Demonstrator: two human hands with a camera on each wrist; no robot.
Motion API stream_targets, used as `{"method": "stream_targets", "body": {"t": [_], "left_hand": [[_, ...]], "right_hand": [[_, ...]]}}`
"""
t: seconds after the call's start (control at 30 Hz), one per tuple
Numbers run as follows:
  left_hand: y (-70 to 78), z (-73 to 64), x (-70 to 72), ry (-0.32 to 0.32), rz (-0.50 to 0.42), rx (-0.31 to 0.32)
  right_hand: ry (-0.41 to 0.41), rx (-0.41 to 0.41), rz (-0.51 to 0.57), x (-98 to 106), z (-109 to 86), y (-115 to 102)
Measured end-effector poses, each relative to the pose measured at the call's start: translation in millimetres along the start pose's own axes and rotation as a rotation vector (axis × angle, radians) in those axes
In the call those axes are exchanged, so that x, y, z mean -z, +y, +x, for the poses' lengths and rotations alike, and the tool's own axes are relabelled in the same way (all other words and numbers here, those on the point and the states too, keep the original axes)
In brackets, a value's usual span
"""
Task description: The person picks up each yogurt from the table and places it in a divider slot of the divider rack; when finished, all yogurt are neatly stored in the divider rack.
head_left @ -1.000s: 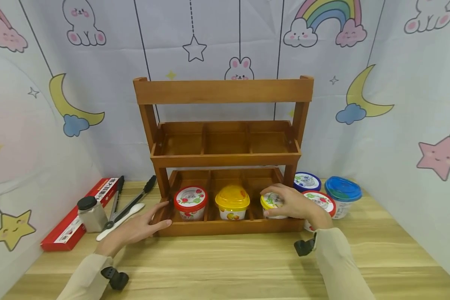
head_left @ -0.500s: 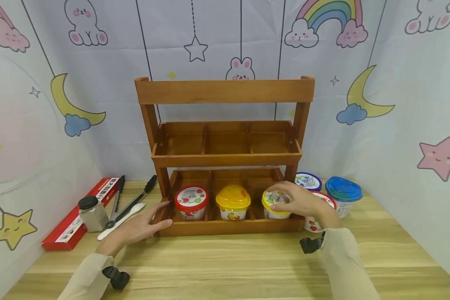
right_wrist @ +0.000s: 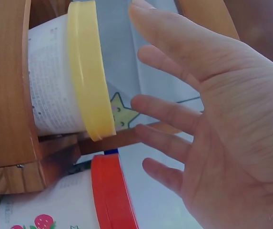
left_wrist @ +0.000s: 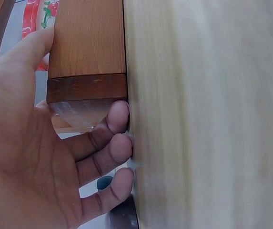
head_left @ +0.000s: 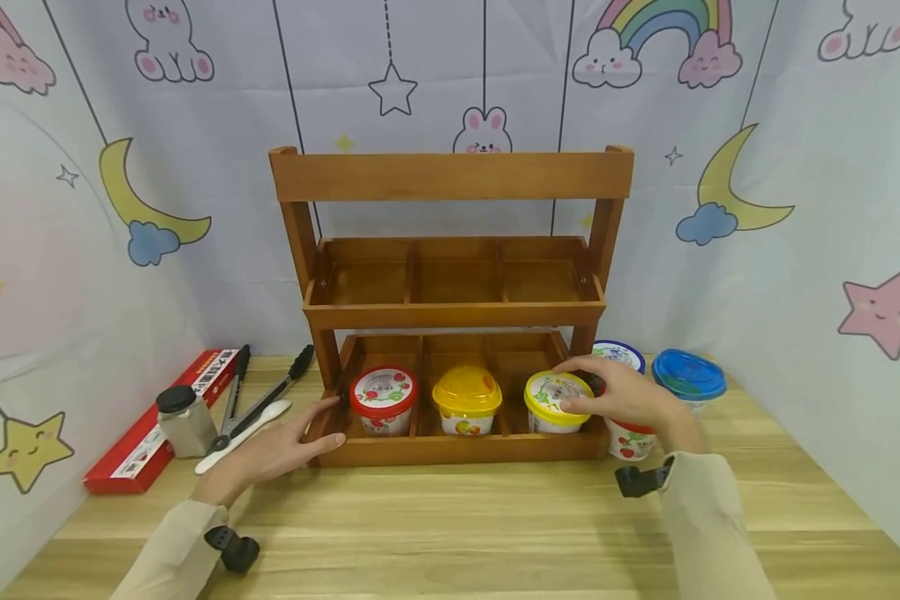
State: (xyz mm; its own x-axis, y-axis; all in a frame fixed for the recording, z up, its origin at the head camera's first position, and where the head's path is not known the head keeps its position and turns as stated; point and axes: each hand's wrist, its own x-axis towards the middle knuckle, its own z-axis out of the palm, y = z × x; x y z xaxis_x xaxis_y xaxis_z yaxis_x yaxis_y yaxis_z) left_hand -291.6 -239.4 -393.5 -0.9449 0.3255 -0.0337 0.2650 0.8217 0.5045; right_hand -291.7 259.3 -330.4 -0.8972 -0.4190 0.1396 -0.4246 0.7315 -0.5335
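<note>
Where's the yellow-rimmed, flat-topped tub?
In the head view, the flat-topped tub sits in the rack's lower right compartment, between the domed tub and the right hand.

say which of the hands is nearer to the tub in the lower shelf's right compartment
The right. The right hand is just beside the tub, apart from it; the left hand touches the rack at its left end.

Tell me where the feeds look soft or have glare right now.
Head view: even light, with the rack fairly crisp; left wrist view: tabletop grain soft and washed out, the rack's near end clearer; right wrist view: a pale sheen on the yellow lid, and small print on its tub too soft to read.
</note>
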Motion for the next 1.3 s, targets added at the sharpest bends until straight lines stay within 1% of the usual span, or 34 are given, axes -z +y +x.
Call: {"method": "stream_targets", "body": {"t": [0.27, 0.47, 0.57, 0.73, 0.97, 1.17, 1.3], "left_hand": [[-0.4, -0.5, -0.8, 0.004, -0.006, 0.0], [-0.8, -0.5, -1.3, 0.0, -0.003, 0.002], [-1.2, 0.2, -1.1, -0.001, -0.005, 0.002], [-1.7, 1.0, -0.5, 0.001, -0.001, -0.002], [-0.8, 0.0, -0.3, 0.0, 0.002, -0.008], [-0.4, -0.9, -0.5, -0.004, -0.01, -0.004], [0.3, 0.0, -0.3, -0.005, -0.012, -0.006]], "right_hand": [[0.012, -0.032, -0.012, 7, -8.3, 6], [0.014, -0.113, -0.027, 14, -14.6, 13], [0.011, -0.137, -0.015, 18, -17.4, 16], [0.005, -0.164, 0.012, 22, -22.0, 22], [0.008, -0.171, -0.006, 23, -26.5, 29], [-0.029, -0.208, 0.018, 25, -29.8, 31], [-0.058, -0.208, 0.026, 27, -32.3, 30]]}}
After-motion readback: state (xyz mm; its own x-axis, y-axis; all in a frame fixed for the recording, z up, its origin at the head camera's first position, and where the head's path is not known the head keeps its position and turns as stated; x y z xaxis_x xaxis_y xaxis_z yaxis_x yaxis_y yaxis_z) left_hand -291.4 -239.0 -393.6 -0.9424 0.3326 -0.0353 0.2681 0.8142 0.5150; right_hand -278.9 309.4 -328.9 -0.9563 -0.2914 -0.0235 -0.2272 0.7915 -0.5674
